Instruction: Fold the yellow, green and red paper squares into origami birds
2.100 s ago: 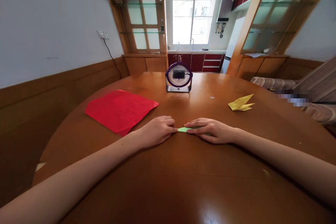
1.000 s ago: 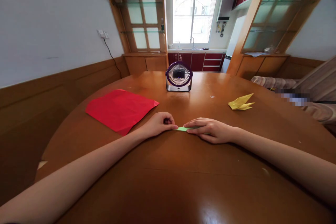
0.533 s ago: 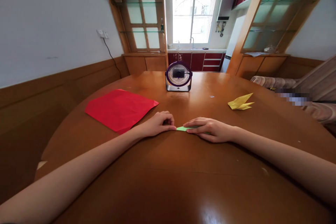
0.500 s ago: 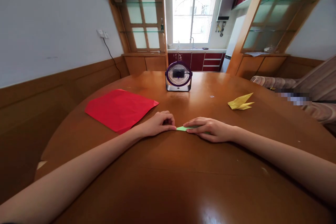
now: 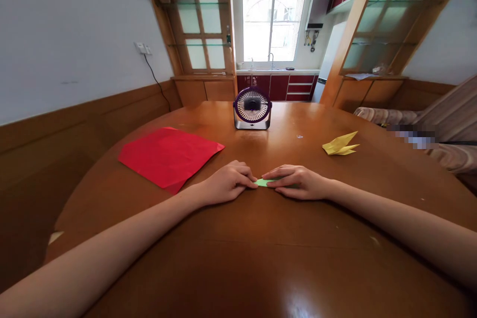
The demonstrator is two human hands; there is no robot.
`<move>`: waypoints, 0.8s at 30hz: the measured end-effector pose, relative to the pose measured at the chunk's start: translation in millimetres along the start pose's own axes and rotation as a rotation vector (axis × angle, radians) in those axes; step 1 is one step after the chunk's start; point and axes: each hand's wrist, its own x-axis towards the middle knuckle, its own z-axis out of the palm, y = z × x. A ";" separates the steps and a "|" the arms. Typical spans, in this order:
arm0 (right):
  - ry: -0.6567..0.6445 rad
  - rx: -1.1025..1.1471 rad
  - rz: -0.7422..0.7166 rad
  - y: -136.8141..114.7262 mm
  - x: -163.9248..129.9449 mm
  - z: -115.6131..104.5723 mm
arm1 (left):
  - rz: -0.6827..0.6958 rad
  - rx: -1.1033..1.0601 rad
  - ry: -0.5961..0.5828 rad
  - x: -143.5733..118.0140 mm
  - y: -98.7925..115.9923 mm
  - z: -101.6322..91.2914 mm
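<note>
The left hand [image 5: 227,184], fingers curled, and the right hand [image 5: 298,184], fingers flat, press a small green folded paper [image 5: 264,182] onto the tabletop [image 5: 261,258] between them. A red sheet [image 5: 167,156] lies far left, a yellow folded figure [image 5: 340,144] far right, a small fan [image 5: 252,108] beyond.

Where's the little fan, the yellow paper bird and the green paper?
fan [image 5: 252,107], head view, middle of its round grille
yellow paper bird [image 5: 337,145], head view, its body
green paper [image 5: 264,183], head view, strip showing between the hands

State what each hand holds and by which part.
Both press a small folded green paper flat on the table: left hand at its left tip, right hand covering its right part.
</note>
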 end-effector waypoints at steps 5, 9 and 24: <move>0.138 -0.023 0.021 -3.0 -1.7 6.0 | -0.028 -0.005 0.049 2.3 7.7 1.6; 0.156 -0.002 0.068 -7.2 0.8 6.5 | -0.236 -0.027 0.122 7.8 17.0 7.6; 0.106 0.003 0.161 -5.2 -7.0 0.5 | -0.262 0.079 0.084 5.6 8.8 13.3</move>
